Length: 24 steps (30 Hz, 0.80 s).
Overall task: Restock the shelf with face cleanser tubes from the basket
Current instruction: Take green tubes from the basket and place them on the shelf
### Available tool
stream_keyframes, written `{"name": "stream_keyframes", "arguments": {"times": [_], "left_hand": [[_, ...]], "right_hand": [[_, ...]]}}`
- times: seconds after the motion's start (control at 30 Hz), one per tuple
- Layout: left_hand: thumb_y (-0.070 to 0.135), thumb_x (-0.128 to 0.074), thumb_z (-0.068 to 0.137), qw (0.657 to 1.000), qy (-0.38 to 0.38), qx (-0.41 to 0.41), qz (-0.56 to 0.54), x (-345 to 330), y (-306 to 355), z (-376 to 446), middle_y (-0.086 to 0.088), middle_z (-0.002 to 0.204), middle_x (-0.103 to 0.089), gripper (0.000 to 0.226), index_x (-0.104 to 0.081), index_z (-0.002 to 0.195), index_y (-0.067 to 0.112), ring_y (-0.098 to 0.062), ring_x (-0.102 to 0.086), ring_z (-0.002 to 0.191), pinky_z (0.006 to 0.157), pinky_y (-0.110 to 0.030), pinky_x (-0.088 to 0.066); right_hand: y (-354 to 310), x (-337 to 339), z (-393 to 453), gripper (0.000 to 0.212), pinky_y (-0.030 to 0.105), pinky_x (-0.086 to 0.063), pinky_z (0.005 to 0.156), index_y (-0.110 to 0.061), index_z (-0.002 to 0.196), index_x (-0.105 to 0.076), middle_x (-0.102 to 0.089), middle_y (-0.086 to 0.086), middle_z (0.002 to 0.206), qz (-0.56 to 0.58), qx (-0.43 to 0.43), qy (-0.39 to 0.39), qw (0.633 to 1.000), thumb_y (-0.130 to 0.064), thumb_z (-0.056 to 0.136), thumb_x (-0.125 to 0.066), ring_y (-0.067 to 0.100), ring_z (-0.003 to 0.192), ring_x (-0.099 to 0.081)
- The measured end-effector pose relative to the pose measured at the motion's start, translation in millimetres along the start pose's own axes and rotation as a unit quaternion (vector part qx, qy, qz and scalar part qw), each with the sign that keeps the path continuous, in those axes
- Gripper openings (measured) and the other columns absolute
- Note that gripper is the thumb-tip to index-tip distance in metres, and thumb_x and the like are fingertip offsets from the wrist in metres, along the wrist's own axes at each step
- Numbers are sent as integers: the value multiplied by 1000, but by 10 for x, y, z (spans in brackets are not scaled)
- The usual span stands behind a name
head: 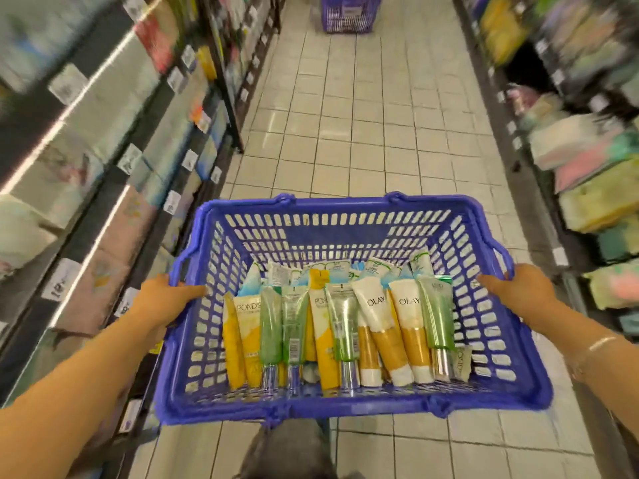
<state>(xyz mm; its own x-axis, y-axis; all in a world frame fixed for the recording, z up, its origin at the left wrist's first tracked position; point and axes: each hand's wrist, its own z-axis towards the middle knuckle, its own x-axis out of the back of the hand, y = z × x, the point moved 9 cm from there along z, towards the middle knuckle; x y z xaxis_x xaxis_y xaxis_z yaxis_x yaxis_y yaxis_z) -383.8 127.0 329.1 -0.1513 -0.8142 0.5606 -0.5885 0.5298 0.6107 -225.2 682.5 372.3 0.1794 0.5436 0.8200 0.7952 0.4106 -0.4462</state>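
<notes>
Two hands' grip: left (166,293), right (515,288) holding basket (345,406) | white-tiled aisle floor (363,115) | shelves (103,150) both sides

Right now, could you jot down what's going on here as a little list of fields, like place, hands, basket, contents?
place: shop aisle, tiled floor, blurred shelves on both sides
basket: blue basket, carried in front of the person
left hand: left hand grips the basket's left rim
right hand: right hand grips the right rim
contents: face cleanser tubes lying side by side, some marked Olay, some Pond's
further off: second blue basket on the floor ahead
restocking: no tube taken out yet
</notes>
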Motion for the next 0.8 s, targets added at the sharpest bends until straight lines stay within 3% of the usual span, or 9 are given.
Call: {"name": "stream_keyframes", "arguments": {"times": [0.13,0.3,0.5,0.6,0.7,0.8], "left_hand": [[13,-77,74,1000,-17,-5,-12,-87,797,468,-9,39,-43,41,-41,55,8,-21,-37,31,32,-21,-30],[16,-79,72,1000,1,-11,-2,-202,1778,1075,-12,48,-46,41,-41,60,6,-24,-42,38,33,-25,-33],[15,-81,69,1000,1,11,4,-535,2835,2057,-13,44,-51,35,-50,64,0,-24,-43,31,29,-22,-36],[15,-82,68,1000,8,28,4,-725,3388,2557,-17,52,-54,35,-51,66,-2,-28,-46,39,36,-29,-39],[14,-81,68,999,25,32,-2,-856,3979,2991,-11,48,-51,35,-49,60,1,-26,-46,39,27,-24,-33],[13,-80,70,999,26,38,-22,-1001,4552,3436,-12,47,-49,37,-47,61,1,-25,-43,35,24,-20,-30]], "right_hand": [[-510,168,532,47,29,-25,46,-9,55,-35,-38,9,52,-5,-1,10,1000,-24,79,-72,23,48,-37],[-1045,258,1291,49,28,-22,47,-11,55,-31,-32,6,51,24,-10,10,1000,-24,79,-72,20,47,-32],[-1655,150,2575,40,31,-39,55,-7,59,-41,-52,14,61,57,-36,-15,998,-24,78,-73,30,59,-53],[-2091,139,3331,37,31,-39,54,-5,63,-45,-55,15,64,56,-31,-29,998,-25,78,-73,30,61,-54],[-2528,173,4005,34,31,-42,57,-1,69,-50,-58,19,71,60,-30,-34,997,-25,78,-73,33,66,-58],[-3050,230,4682,35,28,-36,50,-6,64,-47,-55,13,64,65,-22,-33,997,-25,79,-72,28,57,-53]]}}
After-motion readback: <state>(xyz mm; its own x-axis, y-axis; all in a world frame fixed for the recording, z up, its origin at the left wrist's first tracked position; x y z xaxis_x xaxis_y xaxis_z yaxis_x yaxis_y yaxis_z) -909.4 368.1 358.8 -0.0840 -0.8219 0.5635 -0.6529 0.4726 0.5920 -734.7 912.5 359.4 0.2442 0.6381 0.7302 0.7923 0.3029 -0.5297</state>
